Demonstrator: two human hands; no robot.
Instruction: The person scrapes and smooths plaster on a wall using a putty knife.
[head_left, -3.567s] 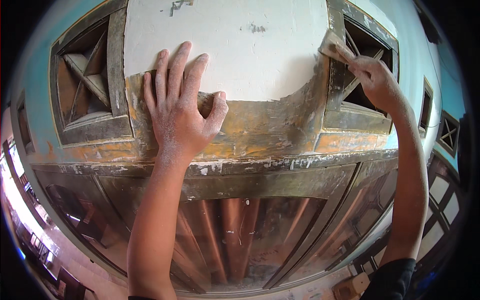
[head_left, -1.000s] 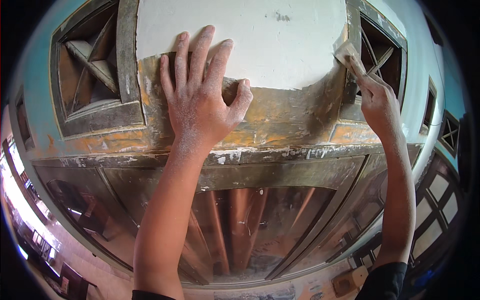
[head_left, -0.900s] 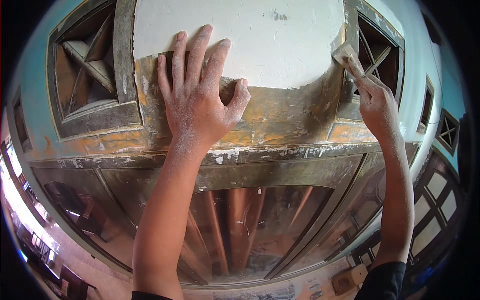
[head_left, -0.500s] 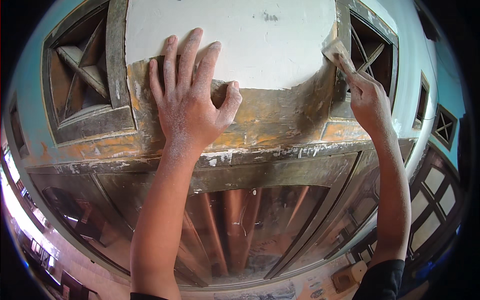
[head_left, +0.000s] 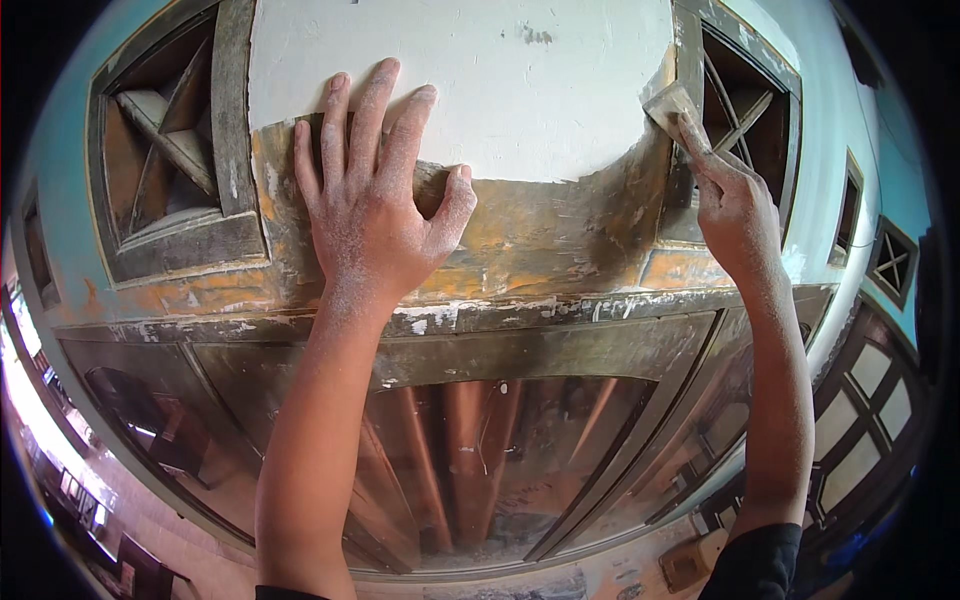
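Dust coats my left hand, which lies spread against the wall, its fingertips on the white layer and its palm over the bare, stained strip below. My right hand is closed round a putty knife; the fingers hide most of its handle. The flat blade touches the right edge of the white layer, beside the wooden frame of the right vent. Along its lower edge the white layer is ragged, and brown and orange patches show beneath it.
At the left is another wooden vent with crossed slats. A paint-specked wooden ledge runs below, above a framed glass pane. Far down at the right, a small brown stool stands on the floor.
My left hand shows slightly farther left, still flat on the wall. The putty knife has shifted only a little, its blade still at the white layer's right edge.
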